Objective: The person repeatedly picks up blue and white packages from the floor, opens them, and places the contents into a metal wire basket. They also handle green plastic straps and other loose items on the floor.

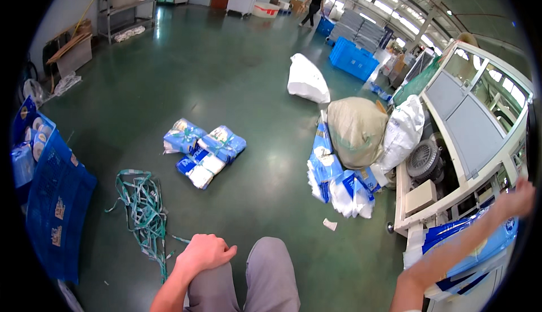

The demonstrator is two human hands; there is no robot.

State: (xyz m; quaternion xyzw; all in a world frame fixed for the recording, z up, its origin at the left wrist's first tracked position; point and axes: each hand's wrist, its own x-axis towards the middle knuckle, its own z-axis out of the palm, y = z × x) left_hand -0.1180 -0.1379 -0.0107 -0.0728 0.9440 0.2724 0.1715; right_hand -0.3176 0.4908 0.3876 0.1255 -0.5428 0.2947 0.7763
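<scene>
Bag handling beside the machine, seen from my own seat. My left hand (208, 253) lies over my left knee with the thumb out to the side; its fingers fold out of sight, so I cannot tell how far they are closed, and no object shows in it. My right hand (516, 195) is raised at the right limit of view, near the lower frame of the white-framed machine (460, 137). Its fingers are bent, but whether they grip anything I cannot tell. Below that forearm, at the machine's near corner, lies the stack of blue-and-white bags (497, 247), partly hidden by the arm.

On the floor, well apart from the stack, three tied bundles (223, 143) lie together; a tangle of green strapping (145, 216) lies between them and the blue crate (62, 210) near the floor's left edge. Loose bags (324, 165) lie beside a khaki sack (355, 134).

I judge the step in hand to be a one-handed reach at the machine, above the stack. The next move calls for a sure hold by the right hand, with the left brought across from the knee if the limp bags need support.
</scene>
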